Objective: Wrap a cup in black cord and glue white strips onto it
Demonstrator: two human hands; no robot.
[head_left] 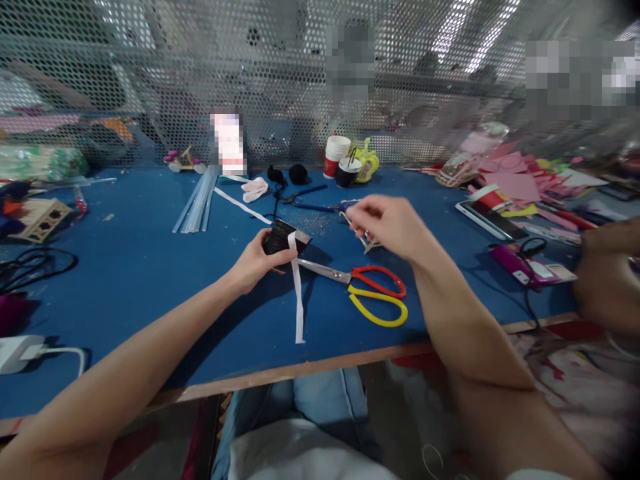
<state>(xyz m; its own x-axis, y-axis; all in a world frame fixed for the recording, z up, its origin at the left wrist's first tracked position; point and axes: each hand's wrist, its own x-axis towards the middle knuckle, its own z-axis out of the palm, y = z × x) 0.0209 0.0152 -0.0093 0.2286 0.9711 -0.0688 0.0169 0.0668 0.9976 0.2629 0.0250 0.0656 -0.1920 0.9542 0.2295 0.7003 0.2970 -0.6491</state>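
My left hand (253, 263) is closed around a small black, ridged, cup-like thing (281, 237). A narrow white ribbon (299, 303) hangs over its right side, by my thumb, and trails down onto the table. Just right of it lie scissors (340, 275) with one red and one yellow handle, their blade tips partly hidden by the black thing. My right hand (383, 223) is raised to the right, fingers curled together; whatever they may pinch is too small to make out. Beneath it sits a small pale stick frame (371, 244), partly covered.
Pliers (313, 203), black balls (298, 174) and a folded pale pink band (255, 189) lie farther back. Clear glue sticks (197, 203) are at left. Paper cups (337, 155) stand by the perforated metal screen. Another person's arm (607, 280) is at right, near a phone (490, 221).
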